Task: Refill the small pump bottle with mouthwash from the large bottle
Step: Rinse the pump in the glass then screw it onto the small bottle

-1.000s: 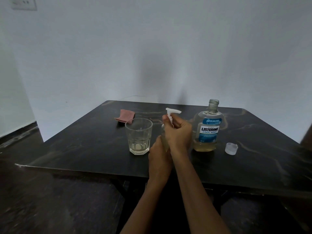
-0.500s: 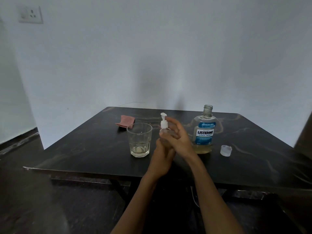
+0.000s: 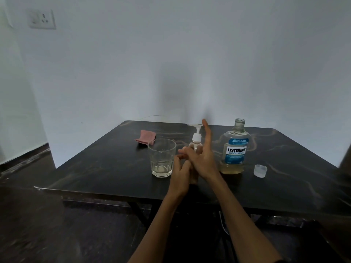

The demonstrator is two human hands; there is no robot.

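Observation:
The small clear pump bottle (image 3: 195, 144) with a white pump head stands near the table's front middle, its lower body mostly hidden by my hands. My left hand (image 3: 180, 171) holds that lower body from the left. My right hand (image 3: 204, 158) lies across the bottle's front with fingers straight, the index finger pointing up beside the pump head. To the right stands the large Listerine bottle (image 3: 234, 152), uncapped, with a little yellowish liquid at its bottom. Its clear cap (image 3: 260, 170) lies further right.
A drinking glass (image 3: 161, 158) with a little liquid stands just left of my hands. A pink folded cloth (image 3: 146, 139) lies behind it. The dark marbled table (image 3: 106, 168) meets a white wall at the back; a wall socket (image 3: 42, 19) is high on the left.
My right hand has let go of the pump head and opened, its index finger now pointing up. The pump nozzle has turned to point left. The camera has tilted up.

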